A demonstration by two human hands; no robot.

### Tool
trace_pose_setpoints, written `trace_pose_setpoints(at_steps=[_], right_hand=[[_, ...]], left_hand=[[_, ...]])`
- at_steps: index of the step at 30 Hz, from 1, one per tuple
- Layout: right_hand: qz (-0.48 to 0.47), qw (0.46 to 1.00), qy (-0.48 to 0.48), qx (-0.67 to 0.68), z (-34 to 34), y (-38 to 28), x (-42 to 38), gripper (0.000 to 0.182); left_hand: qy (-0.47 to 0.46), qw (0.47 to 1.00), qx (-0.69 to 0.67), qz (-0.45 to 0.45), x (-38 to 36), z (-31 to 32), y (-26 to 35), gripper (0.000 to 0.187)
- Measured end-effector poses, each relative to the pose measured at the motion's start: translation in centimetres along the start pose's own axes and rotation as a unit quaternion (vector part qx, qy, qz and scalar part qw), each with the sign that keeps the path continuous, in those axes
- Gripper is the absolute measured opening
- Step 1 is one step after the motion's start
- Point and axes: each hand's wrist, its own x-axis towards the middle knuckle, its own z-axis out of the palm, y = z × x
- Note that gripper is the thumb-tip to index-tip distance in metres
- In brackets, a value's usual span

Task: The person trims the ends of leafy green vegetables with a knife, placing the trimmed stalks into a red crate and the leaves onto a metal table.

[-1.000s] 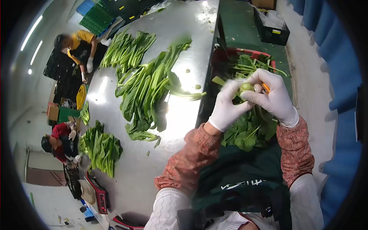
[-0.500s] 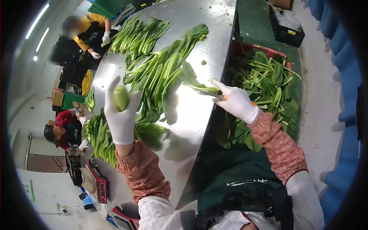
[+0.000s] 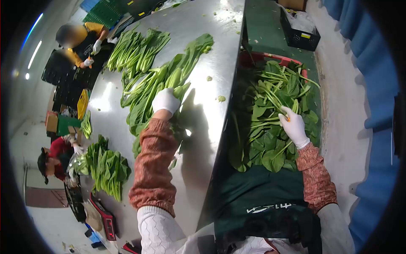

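My left hand point(image 3: 166, 100), white-gloved, is closed over a stalk of bok choy point(image 3: 182, 90) at the near end of a long row of leafy greens point(image 3: 163, 78) on the metal table; its fingertips are partly hidden. Over a red basket point(image 3: 305, 73) heaped with loose leaves point(image 3: 277, 106), my right hand point(image 3: 294, 128), also gloved, is closed around a small knife point(image 3: 288, 118). Only a bit of the knife's orange handle shows now, and its blade cannot be made out. Cut stub ends point(image 3: 221, 98) lie on the table between my hands.
More greens point(image 3: 139, 48) lie farther up the table point(image 3: 220, 55), and another bunch point(image 3: 105, 167) lies at left. Two co-workers stand along the far side. A red scale point(image 3: 103, 216) stands near the left edge. A black crate point(image 3: 301, 36) sits on the floor.
My left hand has gone from upright above the table with a stalk down onto the row of greens. My right hand has moved from the table edge to over the basket; a leaf has left the knife.
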Motion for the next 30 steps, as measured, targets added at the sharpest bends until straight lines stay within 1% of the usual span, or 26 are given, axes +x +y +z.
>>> trace_pose_setpoints(at_steps=[1,2,3,5,6,7,9,11,12,13,15,16,17,19,20,21,23,24,26,27,28,29,30], right_hand=[[-0.002,0.997,-0.014,0.077,-0.2,-0.8,-0.1,0.030],[-0.007,0.985,-0.037,0.167,-0.3,-2.0,0.0,0.031],[-0.013,0.965,-0.057,0.256,-0.6,-4.0,0.2,0.032],[0.007,0.920,-0.117,0.374,-1.4,-8.5,1.1,0.036],[0.015,0.910,-0.135,0.392,-2.8,-11.4,1.3,0.033],[0.025,0.899,-0.156,0.409,-4.0,-14.0,1.3,0.030],[-0.034,0.897,-0.097,0.429,-4.7,-16.7,1.6,0.031],[-0.131,0.901,-0.049,0.412,-4.0,-16.4,2.9,0.033],[-0.131,0.893,-0.054,0.427,-5.0,-16.6,2.7,0.028],[-0.137,0.894,-0.071,0.421,-6.0,-16.4,2.6,0.027],[-0.148,0.893,-0.110,0.409,-8.0,-15.7,2.0,0.023],[-0.136,0.889,-0.153,0.409,-9.3,-15.5,1.5,0.021],[-0.154,0.882,-0.154,0.417,-9.2,-15.3,1.1,0.023],[-0.193,0.867,-0.160,0.431,-8.9,-15.0,0.6,0.026],[-0.190,0.867,-0.157,0.434,-9.1,-15.1,0.2,0.031],[-0.199,0.886,-0.119,0.403,-9.3,-15.1,-0.1,0.031],[-0.214,0.915,-0.044,0.338,-9.5,-14.7,-0.6,0.033],[-0.249,0.945,0.021,0.210,-9.2,-14.2,-0.6,0.037],[-0.271,0.955,0.038,0.112,-9.2,-13.5,-1.0,0.042],[-0.279,0.957,0.048,0.062,-9.3,-13.3,-1.3,0.044],[-0.274,0.958,0.052,0.062,-9.4,-13.2,-1.4,0.045],[-0.245,0.969,0.018,0.037,-9.5,-12.7,-1.2,0.043],[-0.217,0.976,-0.017,0.012,-9.3,-11.8,-0.7,0.042]], left_hand=[[0.017,0.997,-0.052,0.045,-0.4,-1.2,0.2,0.031],[-0.001,0.985,-0.150,0.086,-1.0,-2.4,0.4,0.032],[-0.022,0.961,-0.245,0.126,-2.0,-4.0,1.0,0.034],[0.031,0.943,-0.287,0.164,-4.9,-6.4,4.5,0.023],[0.080,0.929,-0.306,0.193,-6.6,-7.2,6.3,0.024],[0.104,0.919,-0.320,0.207,-8.4,-8.1,8.4,0.024],[0.145,0.894,-0.329,0.268,-10.8,-8.5,11.4,0.026],[0.150,0.879,-0.308,0.331,-12.8,-8.9,13.9,0.029],[0.176,0.867,-0.312,0.347,-13.2,-8.1,14.6,0.030],[0.170,0.859,-0.317,0.365,-13.3,-8.0,14.8,0.030],[0.070,0.841,-0.461,0.275,-13.4,-8.7,15.1,0.034],[0.019,0.802,-0.547,0.239,-13.8,-9.5,15.6,0.040],[-0.061,0.746,-0.634,0.193,-14.4,-10.4,16.3,0.043],[-0.074,0.779,-0.564,0.265,-13.8,-8.9,16.4,0.041],[-0.051,0.816,-0.516,0.254,-14.0,-8.5,16.4,0.036],[-0.035,0.802,-0.538,0.257,-14.3,-8.6,16.9,0.034],[-0.024,0.800,-0.557,0.223,-14.8,-8.7,17.4,0.028],[-0.024,0.809,-0.544,0.223,-14.9,-8.7,17.3,0.026],[-0.030,0.824,-0.518,0.227,-14.9,-8.4,17.2,0.023],[-0.012,0.828,-0.501,0.252,-14.9,-8.3,17.2,0.022],[0.007,0.830,-0.485,0.276,-14.9,-8.0,17.1,0.021],[0.026,0.831,-0.468,0.300,-15.0,-7.9,17.1,0.020],[0.031,0.819,-0.491,0.297,-15.2,-7.9,17.5,0.021]])
